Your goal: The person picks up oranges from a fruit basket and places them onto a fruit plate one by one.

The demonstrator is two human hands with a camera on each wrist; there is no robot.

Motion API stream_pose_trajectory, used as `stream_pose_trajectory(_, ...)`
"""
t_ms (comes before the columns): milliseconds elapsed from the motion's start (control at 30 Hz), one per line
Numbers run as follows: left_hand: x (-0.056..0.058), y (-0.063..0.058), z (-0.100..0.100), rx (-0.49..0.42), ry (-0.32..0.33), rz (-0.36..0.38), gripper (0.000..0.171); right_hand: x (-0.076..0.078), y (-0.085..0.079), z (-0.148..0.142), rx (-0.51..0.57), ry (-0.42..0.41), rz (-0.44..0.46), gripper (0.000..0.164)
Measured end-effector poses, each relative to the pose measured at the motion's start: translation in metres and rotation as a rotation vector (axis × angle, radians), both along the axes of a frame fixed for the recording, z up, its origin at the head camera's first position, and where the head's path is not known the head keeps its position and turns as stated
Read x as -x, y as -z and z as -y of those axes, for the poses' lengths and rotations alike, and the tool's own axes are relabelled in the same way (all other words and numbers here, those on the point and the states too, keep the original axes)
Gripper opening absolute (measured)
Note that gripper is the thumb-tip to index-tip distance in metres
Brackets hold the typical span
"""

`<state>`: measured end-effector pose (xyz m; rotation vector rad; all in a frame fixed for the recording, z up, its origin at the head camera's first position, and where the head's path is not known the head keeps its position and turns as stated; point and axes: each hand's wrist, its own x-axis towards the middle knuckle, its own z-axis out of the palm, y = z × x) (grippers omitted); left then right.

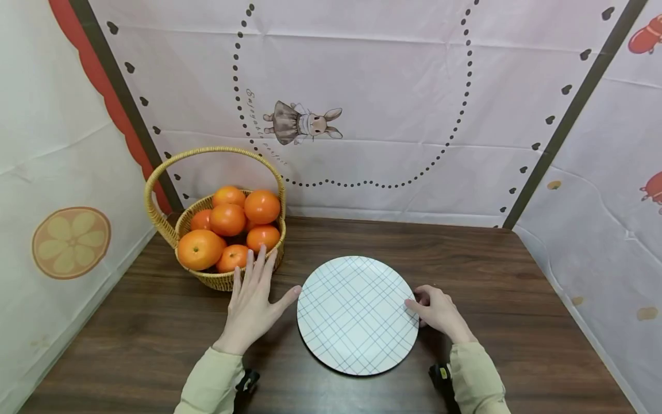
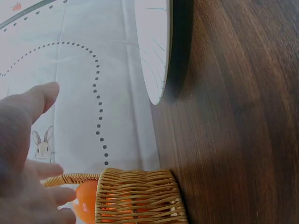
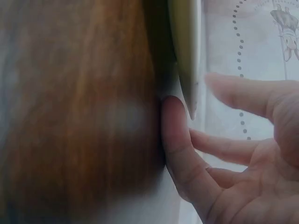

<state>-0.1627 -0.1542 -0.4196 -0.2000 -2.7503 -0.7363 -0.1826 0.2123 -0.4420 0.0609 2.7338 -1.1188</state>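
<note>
A round white plate (image 1: 357,316) with thin blue crossing lines lies on the brown wooden table. My right hand (image 1: 438,313) holds its right rim, thumb over the top and fingers curled beneath the edge. From the right wrist view, the plate's rim (image 3: 189,60) runs between thumb and fingers; a small gap shows by the thumb tip. The left hand (image 1: 251,310) is spread, fingers pointing at the front of a woven basket (image 1: 219,280) of orange fruits (image 1: 227,219). Its thumb tip is near the plate's left rim. Whether the left fingertips touch the basket, I cannot tell.
The basket's tall arched handle (image 1: 217,150) rises over the fruits. A pale patterned cloth (image 1: 362,86) hangs behind the table (image 1: 491,276), with more printed cloth at both sides. Dark wrist devices (image 1: 442,379) sit under the sleeves.
</note>
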Motion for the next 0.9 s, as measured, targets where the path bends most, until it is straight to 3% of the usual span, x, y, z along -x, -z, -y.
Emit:
stream_pose_trajectory(167,0.003,-0.001,0.004,-0.091,0.011,-0.078,0.092,0.002,0.002,-0.001,0.003,0.011,0.016,0.047)
stream_pose_trajectory(467,0.013,-0.001,0.024,-0.276,0.049,-0.369,0.088,0.002,0.007,-0.001,0.097,0.021,0.052,0.045)
stream_pose_trajectory(600,0.018,-0.004,0.039,-0.318,0.01,-0.47,0.083,0.002,0.007,-0.001,0.126,0.021,0.062,0.044)
stream_pose_trajectory(900,0.029,-0.007,0.071,-0.39,-0.1,-0.585,0.081,0.0,0.007,0.0,0.179,0.016,0.09,0.041)
